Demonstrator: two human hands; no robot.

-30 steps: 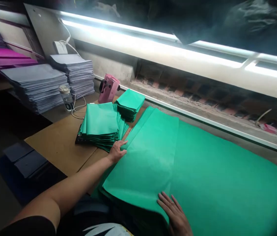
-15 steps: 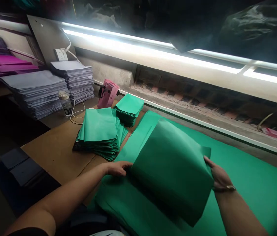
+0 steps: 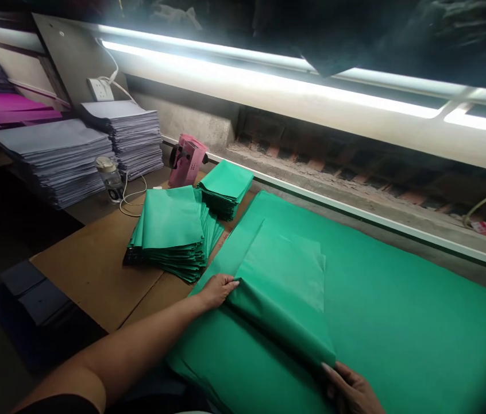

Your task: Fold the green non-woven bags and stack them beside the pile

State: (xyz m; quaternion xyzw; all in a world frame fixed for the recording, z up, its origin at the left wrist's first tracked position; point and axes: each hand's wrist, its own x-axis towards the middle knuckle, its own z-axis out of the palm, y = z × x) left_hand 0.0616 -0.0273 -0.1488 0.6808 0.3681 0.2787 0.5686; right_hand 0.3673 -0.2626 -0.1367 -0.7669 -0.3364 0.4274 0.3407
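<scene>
A folded green sheet (image 3: 286,276) lies on a broad layer of larger green sheets (image 3: 402,299). My left hand (image 3: 219,290) pinches its left corner between thumb and fingers. At the sheet's lower right corner, my right hand (image 3: 350,386) grips the near edge, its fingers partly hidden at the bottom of the view. To the left, a fanned stack of folded green pieces (image 3: 173,218) rests on brown cardboard (image 3: 92,270). Behind it stands a smaller neat green stack (image 3: 227,181).
Two tall stacks of grey-white sheets (image 3: 53,141) stand at the back left, beside a clear bottle (image 3: 109,178) with a white cable. A pink box (image 3: 186,161) is by the wall ledge. Magenta sheets (image 3: 10,103) lie far left. Tube lights (image 3: 269,86) run above.
The green sheet, raised and bulging before, now lies much flatter. My right hand has come down and toward me with its corner. My left hand has closed on the left corner.
</scene>
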